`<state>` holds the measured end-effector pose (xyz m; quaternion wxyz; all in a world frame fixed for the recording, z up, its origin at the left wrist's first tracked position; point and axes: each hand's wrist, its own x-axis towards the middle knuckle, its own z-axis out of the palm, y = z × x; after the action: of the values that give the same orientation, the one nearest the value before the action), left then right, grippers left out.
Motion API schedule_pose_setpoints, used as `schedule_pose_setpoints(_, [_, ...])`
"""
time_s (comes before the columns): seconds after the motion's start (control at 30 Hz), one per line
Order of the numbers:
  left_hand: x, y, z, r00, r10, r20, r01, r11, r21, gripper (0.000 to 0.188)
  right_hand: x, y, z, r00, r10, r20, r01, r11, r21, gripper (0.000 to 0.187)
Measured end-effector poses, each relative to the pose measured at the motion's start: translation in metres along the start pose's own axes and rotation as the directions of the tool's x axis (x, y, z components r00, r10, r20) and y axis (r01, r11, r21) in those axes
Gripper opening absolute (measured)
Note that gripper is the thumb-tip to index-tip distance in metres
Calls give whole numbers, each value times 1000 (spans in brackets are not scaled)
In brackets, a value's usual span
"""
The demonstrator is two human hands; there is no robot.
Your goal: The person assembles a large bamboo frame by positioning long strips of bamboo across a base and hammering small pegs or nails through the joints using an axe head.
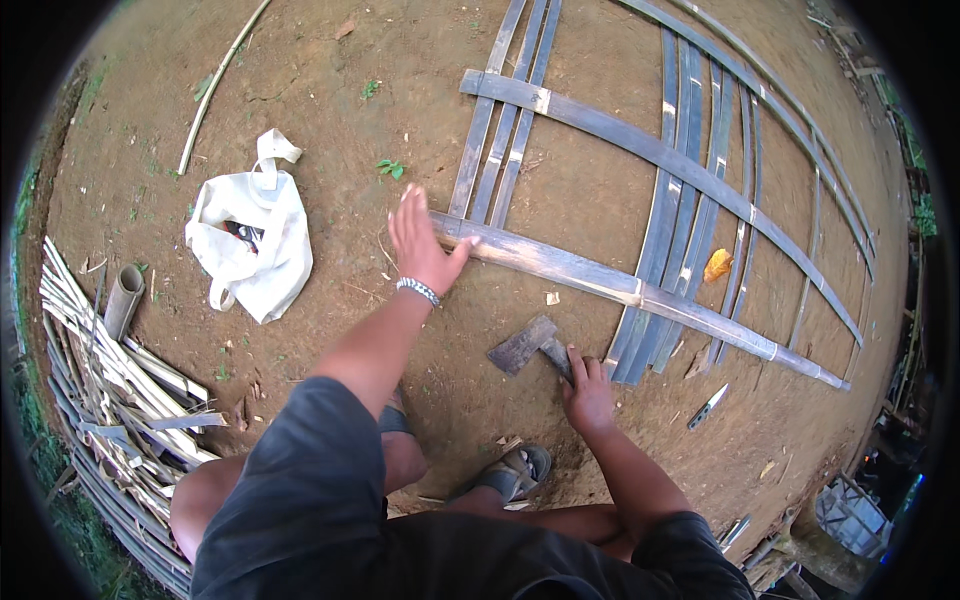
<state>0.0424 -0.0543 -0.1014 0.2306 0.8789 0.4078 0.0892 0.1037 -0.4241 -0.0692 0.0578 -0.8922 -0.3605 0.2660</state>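
My left hand [428,248] is open, its fingers spread, with the thumb against the left end of a split bamboo pole [560,264]. The pole lies across several dark bamboo slats [652,240] on the ground. Just below the pole, my right hand [588,398] grips the handle of a hatchet [523,345], whose worn metal head points left and rests low over the dirt. Part of the handle is hidden under my fingers. Another curved bamboo strip [640,148] crosses the slats farther away.
A knife [707,408] lies on the dirt to the right. At left are a white bag [285,235], a hollow bamboo piece [124,300] and a heap of split strips [130,400]. A yellow leaf [717,265] lies by the slats. My sandalled foot [520,472] is below the hatchet.
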Motion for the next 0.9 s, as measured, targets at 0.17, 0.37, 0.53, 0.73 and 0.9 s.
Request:
schedule_pose_setpoints(0.17, [-57,51,49,646,-760,74,575,420,-702,80,18,-20,-26,980,-107,-170,102,994,-39,66])
schedule_pose_setpoints(0.37, [-36,34,93,501,-748,436,598,-65,-799,42,104,-76,-56,904,-166,-393,210,975,71,60])
schedule_pose_setpoints(0.53, [-28,74,63,417,-670,614,699,-196,-688,30,200,-102,-69,980,-22,-196,52,987,151,54])
schedule_pose_setpoints(0.73, [-30,70,61,393,-624,675,598,-384,-703,38,277,-112,-57,946,-18,324,-123,903,410,53])
schedule_pose_setpoints(0.9, [-31,72,71,430,-647,630,608,-307,-732,27,298,-103,-43,911,-36,412,-158,890,428,44])
